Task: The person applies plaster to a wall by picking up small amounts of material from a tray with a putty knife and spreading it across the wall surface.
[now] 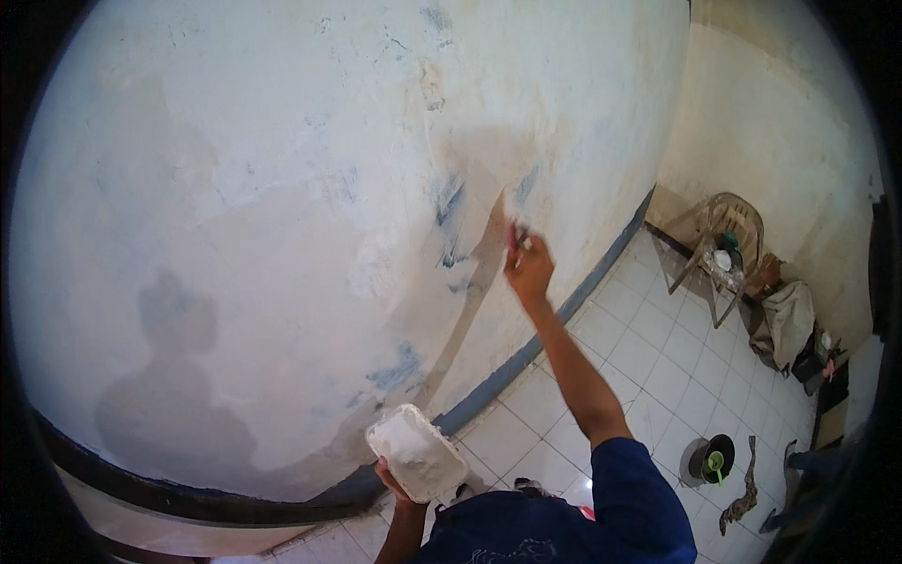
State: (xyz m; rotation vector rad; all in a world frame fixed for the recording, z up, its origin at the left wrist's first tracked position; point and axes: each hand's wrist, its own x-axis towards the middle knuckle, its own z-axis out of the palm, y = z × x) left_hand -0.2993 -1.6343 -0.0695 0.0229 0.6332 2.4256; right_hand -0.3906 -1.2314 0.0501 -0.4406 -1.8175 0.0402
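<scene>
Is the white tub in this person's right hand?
No, the left hand holds the white tub, while the right hand is raised at the wall.

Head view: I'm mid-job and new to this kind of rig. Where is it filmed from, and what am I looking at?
There is no machine here, just a person's bare hands. This one picture comes from a wide fisheye camera on their head, looking down, so straight edges bend.

The left hand holds a white tub with white material inside. The right hand grips a small reddish tool, too blurred to identify, at the patchy wall.

On the tiled floor stand a dark bowl with a green utensil and a chair.
</scene>
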